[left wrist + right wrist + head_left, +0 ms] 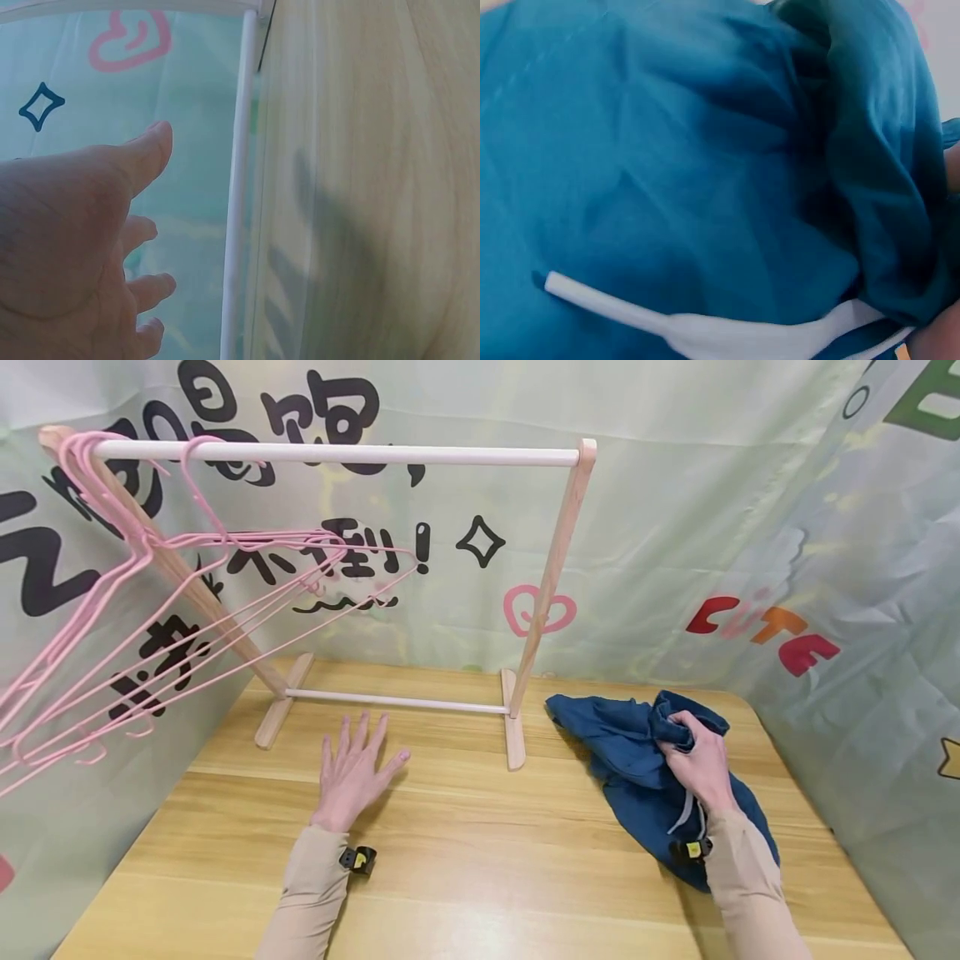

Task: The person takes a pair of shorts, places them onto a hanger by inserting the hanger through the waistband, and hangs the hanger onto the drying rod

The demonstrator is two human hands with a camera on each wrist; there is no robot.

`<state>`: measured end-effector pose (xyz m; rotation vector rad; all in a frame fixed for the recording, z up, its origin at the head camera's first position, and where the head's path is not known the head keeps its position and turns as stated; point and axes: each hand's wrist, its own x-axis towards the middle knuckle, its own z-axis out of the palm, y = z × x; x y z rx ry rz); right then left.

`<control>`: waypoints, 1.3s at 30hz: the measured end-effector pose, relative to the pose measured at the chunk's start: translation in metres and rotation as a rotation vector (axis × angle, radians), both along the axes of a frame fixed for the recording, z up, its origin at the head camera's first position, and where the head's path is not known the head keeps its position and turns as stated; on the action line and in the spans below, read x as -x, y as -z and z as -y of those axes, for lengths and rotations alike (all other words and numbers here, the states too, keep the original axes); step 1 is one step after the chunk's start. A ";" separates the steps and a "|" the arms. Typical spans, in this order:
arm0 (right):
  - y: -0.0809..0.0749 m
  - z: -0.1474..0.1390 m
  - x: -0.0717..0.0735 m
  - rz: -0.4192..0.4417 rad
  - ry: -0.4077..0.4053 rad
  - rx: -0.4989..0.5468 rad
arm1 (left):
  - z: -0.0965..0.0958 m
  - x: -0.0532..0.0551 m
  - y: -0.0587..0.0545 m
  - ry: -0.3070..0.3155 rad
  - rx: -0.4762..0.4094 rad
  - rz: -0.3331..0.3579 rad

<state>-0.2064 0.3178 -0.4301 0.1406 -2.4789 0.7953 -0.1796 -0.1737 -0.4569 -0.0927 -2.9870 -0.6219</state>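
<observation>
Dark blue drawstring shorts (637, 777) lie crumpled at the right of the table, partly raised at the bunched waistband. My right hand (699, 760) grips that waistband; in the right wrist view blue cloth (667, 180) fills most of the picture, with a white drawstring (742, 336) hanging across it. Only bits of the right fingers show at that view's edge. My left hand (355, 774) is spread with straight fingers over the table, holding nothing. In the left wrist view the left hand (75, 217) appears beside the rack's white lower bar (238, 150), apart from it.
A wooden rack with a white top rod (337, 453) stands at the back left of the wooden table (465, 843). Several pink hangers (217, 537) hang at its left end, jutting forward. Printed cloth walls (675, 527) enclose the back and sides.
</observation>
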 end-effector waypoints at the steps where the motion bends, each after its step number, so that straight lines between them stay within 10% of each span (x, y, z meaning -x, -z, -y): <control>1: -0.003 0.004 -0.002 -0.032 -0.011 0.018 | 0.000 0.000 0.000 0.000 -0.001 -0.002; 12: -0.035 0.071 -0.027 -0.143 -0.378 0.164 | -0.002 -0.001 -0.007 0.030 -0.019 -0.009; 21: -0.009 0.130 -0.031 0.078 -0.672 0.099 | -0.006 0.001 -0.009 0.125 -0.111 -0.015; 29: 0.019 0.155 -0.033 0.354 -0.738 -0.023 | -0.017 0.000 -0.007 0.340 -0.236 0.001; 39: 0.032 0.159 -0.032 0.500 -0.724 0.048 | -0.046 -0.006 -0.012 0.561 -0.420 0.116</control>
